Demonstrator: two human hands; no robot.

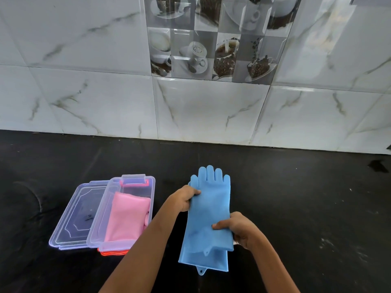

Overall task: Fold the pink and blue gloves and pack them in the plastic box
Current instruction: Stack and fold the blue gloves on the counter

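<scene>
Two blue gloves [208, 208] are stacked one on the other, fingers pointing away from me, over the black counter. My left hand [184, 198] grips their left edge near the palm. My right hand [237, 228] grips their right edge near the cuff. The folded pink gloves [127, 218] lie inside the clear plastic box [101, 220], which stands to the left of the blue gloves with red clips at both ends.
The box's clear lid [76, 218] lies flat against the box's left side. The black counter [306, 208] stretches to the right and meets a marble-tiled wall [201, 111] at the back.
</scene>
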